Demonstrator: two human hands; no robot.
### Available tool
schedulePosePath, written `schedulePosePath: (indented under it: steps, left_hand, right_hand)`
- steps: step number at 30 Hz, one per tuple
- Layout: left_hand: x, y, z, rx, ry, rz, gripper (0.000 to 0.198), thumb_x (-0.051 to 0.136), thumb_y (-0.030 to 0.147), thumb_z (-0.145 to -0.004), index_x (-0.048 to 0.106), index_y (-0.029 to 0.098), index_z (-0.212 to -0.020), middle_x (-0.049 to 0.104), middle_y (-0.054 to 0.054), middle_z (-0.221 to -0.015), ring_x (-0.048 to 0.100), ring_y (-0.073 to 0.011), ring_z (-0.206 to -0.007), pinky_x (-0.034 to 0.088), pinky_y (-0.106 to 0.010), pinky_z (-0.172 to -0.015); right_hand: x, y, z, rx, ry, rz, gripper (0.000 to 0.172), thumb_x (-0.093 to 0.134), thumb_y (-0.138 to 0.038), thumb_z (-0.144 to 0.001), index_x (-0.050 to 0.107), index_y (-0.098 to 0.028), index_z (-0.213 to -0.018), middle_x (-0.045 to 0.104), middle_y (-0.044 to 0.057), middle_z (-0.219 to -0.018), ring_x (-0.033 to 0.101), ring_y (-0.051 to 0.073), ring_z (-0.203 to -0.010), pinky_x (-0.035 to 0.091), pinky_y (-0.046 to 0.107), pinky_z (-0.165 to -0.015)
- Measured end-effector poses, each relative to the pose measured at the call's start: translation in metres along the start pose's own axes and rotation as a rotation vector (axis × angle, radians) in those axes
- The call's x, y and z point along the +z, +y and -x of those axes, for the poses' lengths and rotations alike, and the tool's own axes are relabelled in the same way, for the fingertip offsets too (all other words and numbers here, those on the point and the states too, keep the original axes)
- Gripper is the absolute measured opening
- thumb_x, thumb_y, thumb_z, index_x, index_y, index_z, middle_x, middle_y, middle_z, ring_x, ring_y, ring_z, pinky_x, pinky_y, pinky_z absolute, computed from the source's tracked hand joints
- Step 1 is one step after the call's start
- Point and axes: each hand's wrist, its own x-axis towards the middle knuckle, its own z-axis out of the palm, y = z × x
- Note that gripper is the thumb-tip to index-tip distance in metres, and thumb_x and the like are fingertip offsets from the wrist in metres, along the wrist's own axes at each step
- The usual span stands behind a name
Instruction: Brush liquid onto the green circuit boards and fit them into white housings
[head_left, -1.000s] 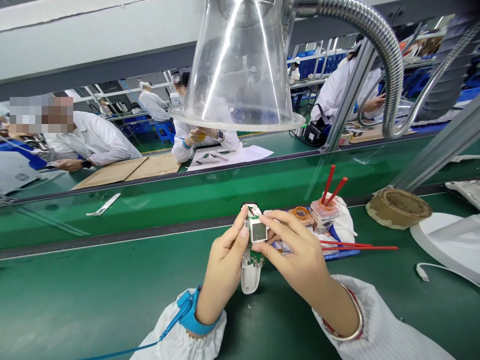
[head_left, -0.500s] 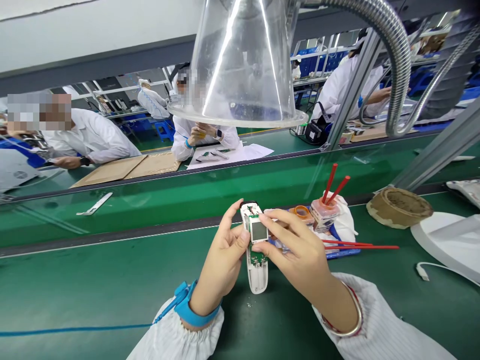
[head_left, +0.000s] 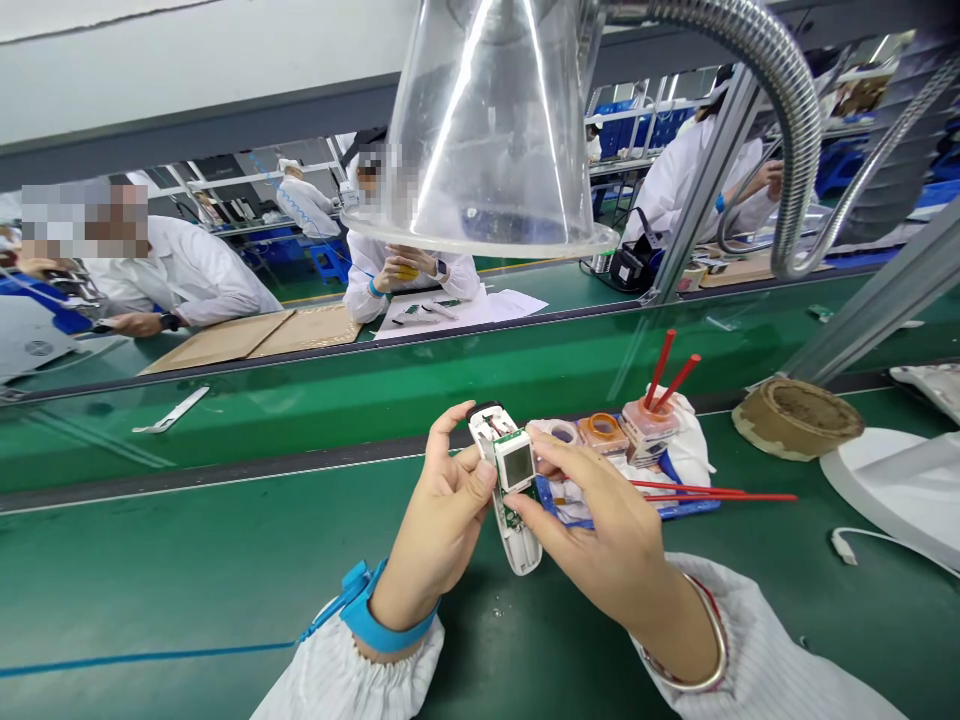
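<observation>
Near the middle of the view my left hand (head_left: 448,500) is closed around the upper left side of a white handheld device housing (head_left: 523,553). The housing is slim and open-faced, with a black top end and thin wires showing inside near it. My right hand (head_left: 604,510) pinches the right edge of a green circuit board with a square grey display (head_left: 517,467) in a white frame. This board sits tilted over the housing, its upper edge raised. Whether its lower part touches the housing is hidden by my fingers.
A blue tray (head_left: 686,509) behind my right hand holds small jars (head_left: 602,430) and red sticks (head_left: 709,491). A brown tape roll (head_left: 799,418) and a white cable (head_left: 847,548) lie rightward. A clear fume hood (head_left: 495,150) hangs above. Co-workers sit beyond the green partition (head_left: 337,410).
The housing has turned, its top end moving left and its lower end right. The display board now stands more tilted from it. A thing on the conveyor at left has shifted left.
</observation>
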Motion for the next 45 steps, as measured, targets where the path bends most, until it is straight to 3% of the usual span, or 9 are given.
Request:
schedulePosePath:
  steps: [2,6,10,15,19,24,31,35,45]
  left_hand:
    - [-0.0008,-0.0018,0.0005,0.019,0.014,-0.063,0.064,0.059,0.03,-0.083,0.025,0.036,-0.136,0.064,-0.004,-0.11,0.061,-0.0182,-0.096,0.046,-0.03,-0.083]
    - [-0.0052,-0.0051,0.0006,0.099,0.028,-0.382,0.04,0.051,0.036,-0.087,0.05,0.033,-0.126,0.048,-0.001,-0.135,0.042,-0.0226,-0.124,0.033,-0.033,-0.101]
    - [-0.0083,-0.0016,-0.0001,0.177,0.003,-0.712,0.032,0.045,0.034,-0.09,0.057,0.031,-0.119,0.054,0.0,-0.129,0.044,-0.0208,-0.122,0.031,-0.03,-0.102]
    - [-0.0096,0.0029,0.0006,0.193,0.012,-0.816,0.03,0.044,0.034,-0.09,0.058,0.031,-0.116,0.058,0.0,-0.123,0.048,-0.0204,-0.117,0.036,-0.028,-0.096]
    - [-0.0082,0.0024,0.0016,0.153,0.026,-0.761,0.033,0.045,0.036,-0.089,0.056,0.031,-0.12,0.054,0.0,-0.128,0.048,-0.0218,-0.116,0.035,-0.029,-0.096]
    - [-0.0062,-0.0009,-0.0008,0.01,-0.05,-0.39,0.055,0.049,0.035,-0.088,0.027,0.037,-0.139,0.054,-0.002,-0.127,0.05,-0.0205,-0.114,0.039,-0.031,-0.094]
    - [-0.0059,-0.0035,-0.0034,-0.081,-0.111,-0.155,0.058,0.055,0.031,-0.085,0.032,0.034,-0.138,0.065,-0.002,-0.085,0.058,-0.0136,-0.083,0.044,-0.027,-0.082]
    - [-0.0041,-0.0035,-0.0027,-0.11,-0.072,-0.122,0.058,0.059,0.033,-0.083,0.037,0.032,-0.136,0.047,0.005,-0.057,0.047,-0.0087,-0.059,0.043,-0.021,-0.066]
    - [-0.0063,-0.0036,-0.005,-0.098,-0.084,-0.102,0.053,0.058,0.028,-0.084,0.04,0.035,-0.134,0.05,0.004,-0.062,0.049,-0.0086,-0.064,0.042,-0.021,-0.069]
  right_hand:
    - [0.0012,0.0004,0.0008,0.0,-0.021,-0.001,0.046,0.067,-0.015,-0.077,0.05,-0.015,-0.119,0.063,0.011,-0.111,0.06,0.022,-0.099,0.052,0.035,-0.084]
    - [0.0039,-0.0007,0.0024,0.031,-0.013,0.011,0.041,0.063,-0.014,-0.08,0.051,-0.017,-0.118,0.061,0.011,-0.113,0.058,0.022,-0.105,0.05,0.037,-0.089]
    - [0.0051,-0.0028,0.0026,0.052,-0.007,0.006,0.037,0.061,-0.011,-0.08,0.054,-0.018,-0.115,0.063,0.01,-0.112,0.058,0.022,-0.105,0.051,0.038,-0.087]
    - [0.0065,-0.0035,0.0029,0.056,0.021,0.012,0.034,0.063,-0.014,-0.079,0.058,-0.017,-0.112,0.065,0.011,-0.109,0.062,0.023,-0.099,0.054,0.038,-0.083]
    - [0.0059,-0.0039,0.0024,0.06,0.034,0.024,0.032,0.066,-0.015,-0.078,0.061,-0.015,-0.109,0.066,0.012,-0.107,0.064,0.024,-0.094,0.056,0.037,-0.081]
    - [0.0017,-0.002,0.0,0.081,0.015,0.03,0.027,0.067,-0.017,-0.078,0.065,-0.012,-0.105,0.066,0.014,-0.106,0.064,0.024,-0.094,0.057,0.035,-0.082]
    - [0.0008,0.0012,-0.0016,0.058,0.007,0.044,0.028,0.065,-0.021,-0.08,0.065,-0.018,-0.108,0.065,0.011,-0.102,0.063,0.023,-0.091,0.058,0.035,-0.078]
    - [0.0029,0.002,-0.0011,0.103,0.015,0.01,0.031,0.067,-0.019,-0.079,0.064,-0.021,-0.11,0.063,0.009,-0.103,0.063,0.022,-0.087,0.058,0.034,-0.074]
    - [0.0021,0.0035,-0.0029,0.173,-0.045,-0.139,0.03,0.068,-0.014,-0.076,0.063,-0.018,-0.106,0.062,0.01,-0.106,0.063,0.019,-0.084,0.058,0.026,-0.058]
